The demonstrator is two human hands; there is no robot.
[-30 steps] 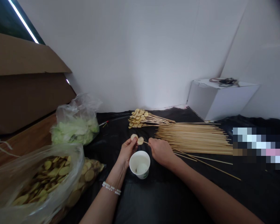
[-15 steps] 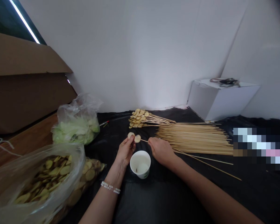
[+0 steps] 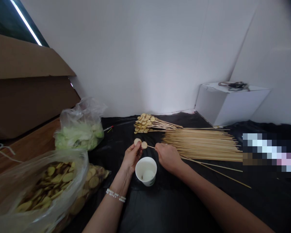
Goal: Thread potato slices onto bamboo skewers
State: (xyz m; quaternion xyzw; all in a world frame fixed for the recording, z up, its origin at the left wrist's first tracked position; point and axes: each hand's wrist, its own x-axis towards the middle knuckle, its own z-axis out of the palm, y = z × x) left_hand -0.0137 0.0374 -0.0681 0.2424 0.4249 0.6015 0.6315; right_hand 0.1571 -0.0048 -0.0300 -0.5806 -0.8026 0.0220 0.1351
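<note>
My left hand (image 3: 131,156) pinches a pale round potato slice (image 3: 137,141) between thumb and fingers. A second potato slice (image 3: 144,145) sits beside it on a thin wooden skewer (image 3: 151,147). My right hand (image 3: 168,157) is closed around that skewer, a short way right of the slices; its other end runs out past the hand. Just below and between my hands stands a white paper cup (image 3: 146,171) with a small dark speck inside. Whether the tip goes through the left slice is hidden by my thumb.
Behind my hands lie skewers loaded with potato slices (image 3: 145,123). Many bare skewers (image 3: 203,144) spread to the right. At left are an open plastic bag of potato slices (image 3: 57,176), a bag of pale green vegetable (image 3: 79,134) and a cardboard box (image 3: 26,100). A white box (image 3: 229,105) stands back right.
Both hands, with the slices and skewer, have shifted very slightly to the right. The grips look the same, and everything else stays in place.
</note>
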